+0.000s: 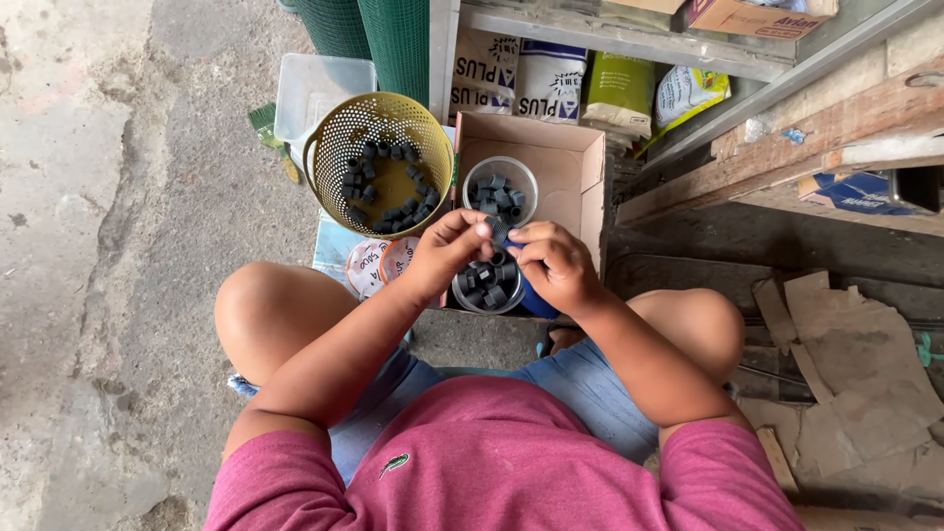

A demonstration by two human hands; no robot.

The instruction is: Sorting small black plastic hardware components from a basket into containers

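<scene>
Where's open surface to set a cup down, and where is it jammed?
Free: the concrete floor left of the yellow colander, and the bare right half of the cardboard box. Crowded: the box's left side, where two clear cups of dark fittings sit under the left hand and right hand.

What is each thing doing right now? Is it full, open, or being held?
Left hand: pinching a small dark fitting.
Right hand: touching the same fitting.
Yellow basket: partly filled with dark fittings, tilted.
Cardboard box: open, with two cups inside.
Far clear cup: upright, holds fittings.
Near clear cup: upright, nearly full of fittings.
Clear plastic tub: lying behind the basket.
</scene>
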